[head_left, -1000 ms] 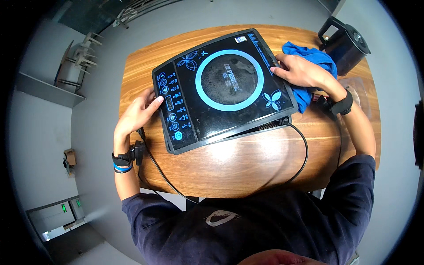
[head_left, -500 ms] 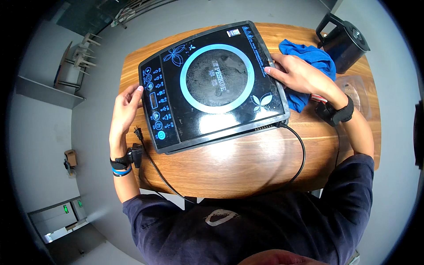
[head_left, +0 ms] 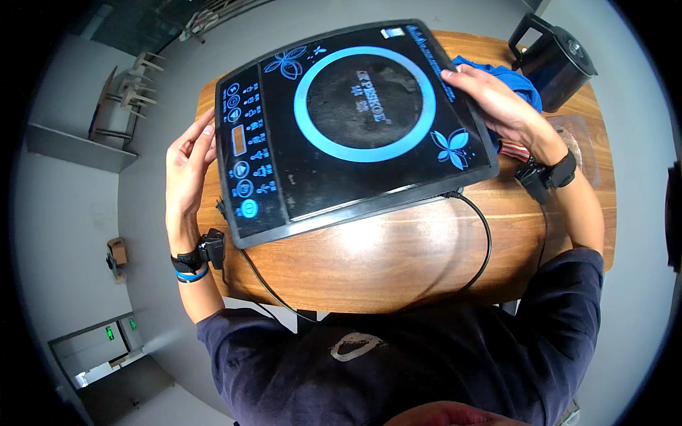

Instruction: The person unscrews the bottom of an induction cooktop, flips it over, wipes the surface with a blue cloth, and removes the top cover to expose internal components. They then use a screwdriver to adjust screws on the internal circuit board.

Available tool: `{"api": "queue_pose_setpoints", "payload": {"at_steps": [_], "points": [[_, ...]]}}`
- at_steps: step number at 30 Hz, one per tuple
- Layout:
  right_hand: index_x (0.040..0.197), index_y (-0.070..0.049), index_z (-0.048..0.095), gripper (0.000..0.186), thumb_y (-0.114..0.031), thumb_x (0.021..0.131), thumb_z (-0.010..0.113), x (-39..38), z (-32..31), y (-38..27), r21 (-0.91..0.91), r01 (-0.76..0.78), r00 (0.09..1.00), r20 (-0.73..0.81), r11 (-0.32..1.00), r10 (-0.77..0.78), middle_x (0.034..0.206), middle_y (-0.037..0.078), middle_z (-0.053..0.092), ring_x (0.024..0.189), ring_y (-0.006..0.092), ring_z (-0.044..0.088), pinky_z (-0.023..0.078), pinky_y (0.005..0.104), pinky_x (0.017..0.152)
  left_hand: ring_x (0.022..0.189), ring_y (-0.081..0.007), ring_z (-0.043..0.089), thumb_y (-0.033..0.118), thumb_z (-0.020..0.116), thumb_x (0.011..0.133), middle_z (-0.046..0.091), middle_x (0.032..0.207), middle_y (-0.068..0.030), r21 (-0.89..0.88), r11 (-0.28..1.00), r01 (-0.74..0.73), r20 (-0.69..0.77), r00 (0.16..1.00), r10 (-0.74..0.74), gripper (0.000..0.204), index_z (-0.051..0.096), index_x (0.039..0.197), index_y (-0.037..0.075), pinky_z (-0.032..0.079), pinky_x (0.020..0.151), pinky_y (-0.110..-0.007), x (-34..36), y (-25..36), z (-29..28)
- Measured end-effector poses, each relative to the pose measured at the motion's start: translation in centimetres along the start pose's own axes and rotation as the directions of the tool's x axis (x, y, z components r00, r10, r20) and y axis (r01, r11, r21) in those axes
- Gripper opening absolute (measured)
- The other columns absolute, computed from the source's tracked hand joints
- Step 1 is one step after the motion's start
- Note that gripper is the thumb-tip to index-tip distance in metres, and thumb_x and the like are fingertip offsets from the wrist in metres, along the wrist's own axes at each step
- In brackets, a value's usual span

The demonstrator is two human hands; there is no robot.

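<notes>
Both of my hands hold the black glass top panel [head_left: 312,170] of an induction cooker, which has a blue ring, flower prints and a column of touch buttons. My left hand [head_left: 188,163] grips its left edge, thumb near the buttons and the other fingertips hidden by the edge. My right hand [head_left: 497,103] has its thumb on top at the right edge, with the remaining fingers below. The panel is raised and tilted; a strip of the cooker's base [head_left: 426,201] shows under the near edge. A black power cord [head_left: 489,238] leaves the base at its near right corner.
A black kettle [head_left: 558,64] stands at the far right of the wooden table [head_left: 369,270]. Beside it lie a blue cloth [head_left: 518,82] and a clear plastic sheet or tray [head_left: 579,138]. The cord's plug [head_left: 220,206] peeks out at the panel's left edge.
The top panel has come up closer and shifted away from the base, whose cord corner stays put. My hands have risen with it, the left one moving slightly outward.
</notes>
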State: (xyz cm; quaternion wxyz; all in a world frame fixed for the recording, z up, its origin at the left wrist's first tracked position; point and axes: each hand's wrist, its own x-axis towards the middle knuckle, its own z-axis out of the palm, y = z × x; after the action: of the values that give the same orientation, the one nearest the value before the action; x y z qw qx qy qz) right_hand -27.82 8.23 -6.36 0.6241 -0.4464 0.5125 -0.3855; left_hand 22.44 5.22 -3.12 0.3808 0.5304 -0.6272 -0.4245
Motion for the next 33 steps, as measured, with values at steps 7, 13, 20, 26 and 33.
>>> {"api": "queue_pose_setpoints", "payload": {"at_steps": [7,13,20,26,33], "points": [[0.125,-0.001,0.067,0.034,-0.033,0.114,0.067,-2.2,-2.9,-0.7,0.279,0.058,0.993,-0.119,0.959,-0.025,0.112,0.007,0.078,0.091,0.0124,0.078,0.069,0.0290,0.083,0.123,-0.0203,0.075,0.019,0.059,0.117,0.071,0.149,-0.0165,-0.037,0.997,-0.063,0.114,0.991,0.066,0.052,0.050,0.165,-0.001,0.064,0.104,-0.036,-0.4,4.0,2.8],[0.128,-0.005,0.069,0.032,-0.034,0.115,0.066,-5.8,-5.2,-2.3,0.275,0.103,0.954,-0.298,0.956,-0.017,0.113,0.006,0.079,0.092,0.0135,0.079,0.068,0.0293,0.083,0.127,-0.0203,0.072,0.010,0.057,0.116,0.065,0.156,-0.0172,-0.178,0.980,-0.093,0.313,0.938,0.146,0.050,0.047,0.164,0.000,0.060,0.110,-0.035,1.0,4.3,4.4],[0.135,-0.003,0.069,0.034,-0.030,0.116,0.062,-8.3,-7.5,-2.0,0.297,0.094,0.905,-0.424,0.950,0.043,0.119,0.011,0.080,0.095,0.0187,0.080,0.070,0.0338,0.085,0.166,-0.0459,0.029,0.028,0.079,0.104,0.033,0.178,-0.0265,0.411,0.684,-0.603,0.717,0.677,0.166,0.072,0.048,0.166,0.009,0.031,0.135,-0.053,0.0,1.4,6.2],[0.134,-0.001,0.070,0.033,-0.029,0.116,0.064,-9.2,-6.5,-2.8,0.324,0.104,0.885,-0.462,0.940,0.062,0.120,0.012,0.080,0.098,0.0200,0.080,0.070,0.0356,0.088,0.164,-0.0526,0.030,0.035,0.080,0.102,0.024,0.184,-0.0181,0.525,0.557,-0.643,0.726,0.680,0.102,0.069,0.054,0.163,0.019,0.034,0.134,-0.058,-1.2,1.6,6.9],[0.133,0.001,0.068,0.034,-0.028,0.115,0.065,-9.0,-5.0,-2.9,0.380,0.162,0.873,-0.485,0.911,0.047,0.117,0.015,0.079,0.095,0.0231,0.081,0.071,0.0388,0.086,0.162,-0.0519,0.035,0.027,0.078,0.100,0.027,0.183,-0.0153,0.534,0.506,-0.677,0.721,0.678,0.147,0.066,0.055,0.162,0.021,0.039,0.132,-0.056,-1.6,1.2,6.5]]}}
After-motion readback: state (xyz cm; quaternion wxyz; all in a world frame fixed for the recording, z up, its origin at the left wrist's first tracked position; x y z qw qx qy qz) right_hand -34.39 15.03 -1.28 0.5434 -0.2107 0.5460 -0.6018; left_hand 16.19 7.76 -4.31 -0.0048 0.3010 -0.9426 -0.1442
